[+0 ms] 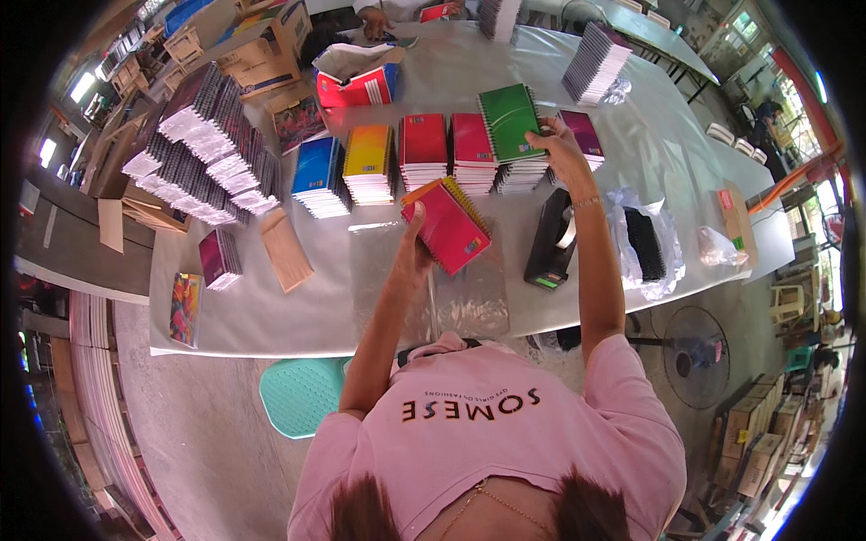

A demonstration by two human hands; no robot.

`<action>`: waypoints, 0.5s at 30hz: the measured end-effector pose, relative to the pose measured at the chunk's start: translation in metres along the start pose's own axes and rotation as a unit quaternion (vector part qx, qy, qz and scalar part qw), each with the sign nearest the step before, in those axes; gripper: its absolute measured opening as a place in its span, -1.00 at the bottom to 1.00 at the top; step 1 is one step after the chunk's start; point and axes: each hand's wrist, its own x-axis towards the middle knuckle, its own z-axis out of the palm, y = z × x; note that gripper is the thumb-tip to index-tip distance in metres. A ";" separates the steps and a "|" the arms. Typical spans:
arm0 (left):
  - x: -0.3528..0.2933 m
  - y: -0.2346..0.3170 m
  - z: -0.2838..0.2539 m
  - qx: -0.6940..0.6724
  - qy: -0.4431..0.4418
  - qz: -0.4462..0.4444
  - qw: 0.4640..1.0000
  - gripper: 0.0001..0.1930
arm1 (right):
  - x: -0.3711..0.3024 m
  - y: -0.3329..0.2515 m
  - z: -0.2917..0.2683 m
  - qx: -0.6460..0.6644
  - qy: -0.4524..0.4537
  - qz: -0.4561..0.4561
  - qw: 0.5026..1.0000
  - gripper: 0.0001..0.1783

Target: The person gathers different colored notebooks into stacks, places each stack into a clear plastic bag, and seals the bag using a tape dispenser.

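My left hand (413, 251) is closed on a few small spiral notebooks, with a pink notebook (451, 230) on top and a yellow-orange edge showing beneath. They are held tilted over clear plastic bags (469, 307) on the table. My right hand (561, 153) grips the right edge of a green notebook (507, 113), its thumb on the cover. That notebook sits askew above the green stack (521, 177); whether it still touches the stack is unclear. Leftward in the row stand a pink stack (473, 149), a red stack (423, 149), a yellow stack (368, 162) and a blue stack (317, 171).
A purple stack (582, 135) and a black tape dispenser (548, 243) are by my right arm. Tall notebook piles (216, 144) crowd the left, near a cardboard box (262, 59). Black spiral coils (643, 243) lie right. Another person's hand (374, 22) shows across the table.
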 end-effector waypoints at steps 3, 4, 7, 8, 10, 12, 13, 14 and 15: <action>0.000 0.004 0.002 -0.011 -0.022 0.006 1.000 -0.17 | -0.061 -0.027 0.032 0.135 -0.066 0.012 0.989 -0.51; 0.000 0.006 0.005 -0.023 -0.041 0.009 0.999 -0.14 | -0.081 -0.031 0.043 0.178 -0.080 0.002 0.981 -0.51; -0.005 0.012 0.016 -0.071 -0.069 0.022 0.995 -0.20 | -0.121 -0.027 0.065 0.080 -0.110 -0.019 0.990 -0.58; -0.006 0.013 0.017 -0.089 -0.073 0.028 0.993 -0.24 | -0.125 -0.019 0.065 0.016 -0.101 -0.048 0.994 -0.57; -0.005 0.016 0.014 -0.010 -0.034 -0.016 0.999 -0.40 | -0.125 0.003 0.066 -0.115 -0.079 -0.104 0.985 -0.56; -0.005 0.016 0.012 0.023 0.000 -0.056 0.998 -0.53 | -0.119 0.013 0.058 -0.103 -0.042 -0.097 0.989 -0.63; -0.008 0.016 0.013 0.017 0.016 -0.072 0.997 -0.57 | -0.115 0.015 0.053 -0.109 -0.033 -0.088 0.990 -0.66; -0.011 0.016 0.012 0.012 0.033 -0.088 0.995 -0.62 | -0.112 0.016 0.047 -0.116 -0.024 -0.078 0.990 -0.69; -0.012 0.015 0.010 -0.012 0.027 -0.090 0.995 -0.63 | -0.109 0.017 0.042 -0.121 -0.024 -0.070 0.990 -0.71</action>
